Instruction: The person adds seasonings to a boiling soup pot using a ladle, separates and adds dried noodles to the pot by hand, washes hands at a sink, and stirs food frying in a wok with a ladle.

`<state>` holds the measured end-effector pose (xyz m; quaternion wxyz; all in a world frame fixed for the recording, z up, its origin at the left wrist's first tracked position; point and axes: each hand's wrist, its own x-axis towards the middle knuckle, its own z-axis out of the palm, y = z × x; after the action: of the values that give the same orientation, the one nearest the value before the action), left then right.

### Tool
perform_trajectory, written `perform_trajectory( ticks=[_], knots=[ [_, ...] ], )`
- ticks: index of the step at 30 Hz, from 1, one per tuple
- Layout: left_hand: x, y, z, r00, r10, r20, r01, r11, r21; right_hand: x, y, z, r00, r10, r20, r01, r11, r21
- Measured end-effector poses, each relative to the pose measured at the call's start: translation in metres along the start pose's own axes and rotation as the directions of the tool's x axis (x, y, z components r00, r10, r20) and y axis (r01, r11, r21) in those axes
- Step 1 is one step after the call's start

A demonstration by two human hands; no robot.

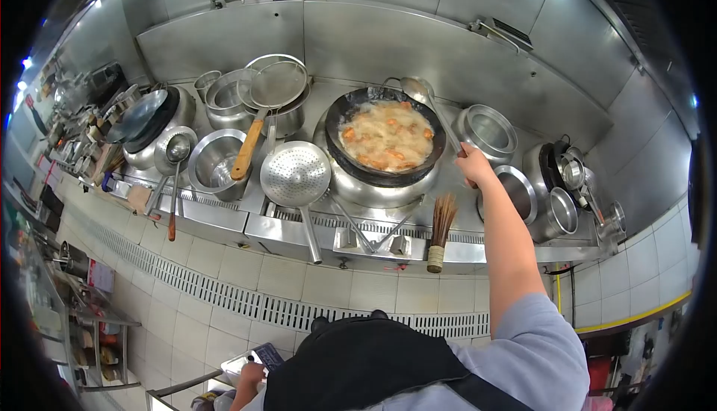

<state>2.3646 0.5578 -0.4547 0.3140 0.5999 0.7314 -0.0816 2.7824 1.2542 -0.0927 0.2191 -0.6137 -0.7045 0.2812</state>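
My right hand (472,164) is closed around the handle of a long metal ladle (442,112), whose bowl rests near the far right rim of a black wok (345,166). Pale, foaming liquid with orange-brown food pieces (387,133) fills the wok, which sits on a round steel burner ring. Low at the left of my body, my left hand (252,374) is closed beside a white and dark item (263,359); what it grips is too small to make out. A perforated skimmer (296,172) lies left of the wok, its handle over the stove's front edge.
A bamboo brush (442,232) stands at the stove's front edge. Steel pots (216,164) and a wooden-handled strainer (278,84) are on the left. More metal bowls (489,133) sit on the right. A floor grate (194,280) runs before the stove, and a metal rail is near my left hand.
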Motion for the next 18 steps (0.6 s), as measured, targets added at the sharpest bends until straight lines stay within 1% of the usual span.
perform_trajectory(
  ticks=[1,2,4,5,6,7,8,9,11,12,13,15,17,18],
  knots=[
    [-0.014,0.001,0.010,0.999,-0.037,0.027,0.038,0.998,-0.051,0.010,0.007,0.008,1.000,0.009,0.005,-0.009,0.999,0.038],
    [-0.026,0.006,0.015,0.990,-0.117,0.080,0.124,0.989,-0.086,0.017,0.015,0.018,1.000,0.005,0.012,-0.005,0.999,0.045],
    [-0.046,0.013,0.024,0.963,-0.218,0.156,0.238,0.963,-0.128,0.019,0.025,0.035,0.958,0.118,0.261,-0.191,0.943,0.274],
    [-0.052,0.016,0.029,0.954,-0.242,0.176,0.267,0.954,-0.139,0.018,0.024,0.040,0.957,0.111,0.267,-0.186,0.943,0.276],
    [-0.058,0.018,0.033,0.947,-0.261,0.188,0.289,0.947,-0.141,0.015,0.024,0.046,0.925,0.139,0.354,-0.291,0.859,0.421],
    [-0.060,0.021,0.035,0.943,-0.268,0.196,0.298,0.944,-0.145,0.008,0.017,0.048,0.885,0.152,0.441,-0.397,0.741,0.542],
    [-0.061,0.023,0.034,0.941,-0.277,0.196,0.307,0.940,-0.149,0.001,0.007,0.047,0.863,0.160,0.480,-0.448,0.683,0.577],
    [-0.061,0.025,0.034,0.940,-0.283,0.191,0.313,0.939,-0.146,0.000,0.003,0.050,0.864,0.154,0.480,-0.445,0.680,0.583],
    [-0.049,0.027,0.025,0.942,-0.292,0.165,0.314,0.941,-0.129,-0.001,-0.003,0.052,0.803,0.095,0.588,-0.553,0.485,0.677],
    [-0.044,0.028,0.021,0.945,-0.292,0.151,0.310,0.943,-0.118,0.000,-0.001,0.057,0.786,0.049,0.616,-0.571,0.439,0.694],
    [-0.036,0.028,0.018,0.947,-0.294,0.128,0.308,0.946,-0.105,0.001,0.001,0.060,0.787,0.045,0.615,-0.569,0.438,0.696],
    [-0.018,0.027,0.007,0.953,-0.292,0.075,0.297,0.953,-0.065,-0.003,0.002,0.064,0.717,-0.019,0.697,-0.663,0.291,0.690],
    [-0.004,0.029,-0.002,0.958,-0.284,0.032,0.285,0.958,-0.030,-0.017,-0.002,0.061,0.727,-0.022,0.686,-0.653,0.286,0.701],
    [0.004,0.030,-0.006,0.960,-0.280,0.018,0.280,0.960,-0.017,-0.022,-0.002,0.057,0.727,-0.051,0.685,-0.634,0.333,0.698]
  ],
)
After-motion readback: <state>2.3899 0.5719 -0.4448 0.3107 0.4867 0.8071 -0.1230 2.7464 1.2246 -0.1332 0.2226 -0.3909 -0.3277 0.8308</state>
